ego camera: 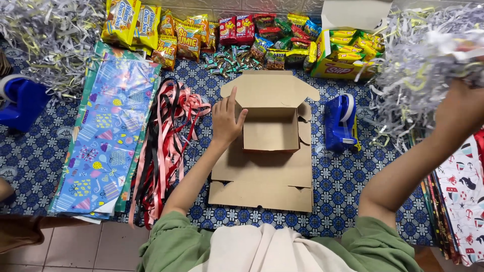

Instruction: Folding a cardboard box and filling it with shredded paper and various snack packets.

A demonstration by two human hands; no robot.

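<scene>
Left hand [227, 121] lay flat and spread on the one open cardboard box [271, 132], steadying its left wall. Right hand [461, 108] was up right, grabbing a bunch of shredded paper [421, 65]. One blue tape dispenser [340, 123] sat between them.

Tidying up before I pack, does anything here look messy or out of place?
Mostly orderly. The ribbons lie in a loose tangle beside the stacked wrapping paper, and shredded paper strays over the open snack box. The cardboard box looks undamaged.

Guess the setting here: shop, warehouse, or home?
Probably a home floor set up for packing gift boxes. A patterned mat over tiles holds an open cardboard box, wrapping paper sheets, ribbons, snack packets and shredded paper filler.
</scene>
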